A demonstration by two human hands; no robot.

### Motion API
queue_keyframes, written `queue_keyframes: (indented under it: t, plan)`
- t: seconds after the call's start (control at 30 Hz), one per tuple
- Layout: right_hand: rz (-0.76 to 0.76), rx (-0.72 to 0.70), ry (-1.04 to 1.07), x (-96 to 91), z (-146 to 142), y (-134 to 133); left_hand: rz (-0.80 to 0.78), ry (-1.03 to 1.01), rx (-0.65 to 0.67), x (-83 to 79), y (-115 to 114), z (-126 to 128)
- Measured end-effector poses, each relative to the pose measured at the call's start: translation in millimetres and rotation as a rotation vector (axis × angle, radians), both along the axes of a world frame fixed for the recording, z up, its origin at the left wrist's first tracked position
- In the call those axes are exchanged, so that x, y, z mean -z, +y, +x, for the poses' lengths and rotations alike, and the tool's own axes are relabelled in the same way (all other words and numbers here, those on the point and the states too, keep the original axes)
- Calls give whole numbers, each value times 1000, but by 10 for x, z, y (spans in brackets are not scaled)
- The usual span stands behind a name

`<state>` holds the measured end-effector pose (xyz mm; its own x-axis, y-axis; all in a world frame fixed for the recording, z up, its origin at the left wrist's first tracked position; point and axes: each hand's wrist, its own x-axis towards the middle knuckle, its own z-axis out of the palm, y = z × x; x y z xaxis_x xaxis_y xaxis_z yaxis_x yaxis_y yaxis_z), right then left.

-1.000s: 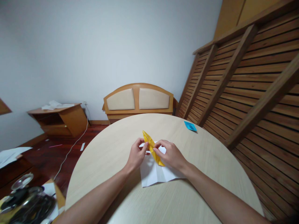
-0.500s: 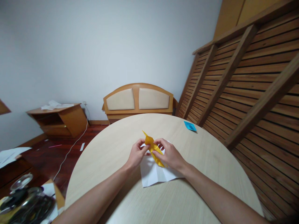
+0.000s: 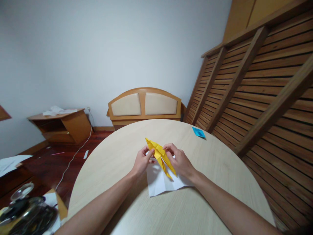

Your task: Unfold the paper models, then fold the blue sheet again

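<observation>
Between my two hands is a yellow folded-paper figure (image 3: 158, 151), with one pointed end up to the left and two narrow legs hanging toward me. My left hand (image 3: 143, 160) pinches its left side, thumb on top. My right hand (image 3: 178, 158) grips the right edge, its fingertips partly hidden behind the paper. Beneath the hands a creased white sheet of paper (image 3: 160, 186) lies on the round table (image 3: 117, 143). Some of that sheet is covered by the figure and my right hand.
A small blue folded paper (image 3: 199, 132) lies near the table's far right edge. Beyond stands a padded headboard (image 3: 144, 104). A slatted wooden panel (image 3: 244, 98) leans at the right. On the left are a low cabinet (image 3: 61, 125) and a white cable (image 3: 75, 155) on the floor.
The yellow figure has been turned in my hands, so its flatter face and two separate legs now show. Its tip has shifted slightly left. The sheet and blue paper stay put.
</observation>
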<state>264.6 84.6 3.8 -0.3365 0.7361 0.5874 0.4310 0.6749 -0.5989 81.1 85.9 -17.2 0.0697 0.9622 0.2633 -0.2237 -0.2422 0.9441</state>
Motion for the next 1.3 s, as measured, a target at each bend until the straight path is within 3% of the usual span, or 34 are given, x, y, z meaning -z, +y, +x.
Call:
queue_keyframes:
  t: [0.53, 0.7, 1.3]
  plan:
    - [66, 133, -48, -3, 27, 11, 15, -7, -1, -33, -25, 3]
    - [220, 68, -107, 3, 47, 14, 1, -46, 17, -27, -14, 6]
    - [251, 85, -229, -16, -7, -58, -7, -133, 76, -15, -27, 12]
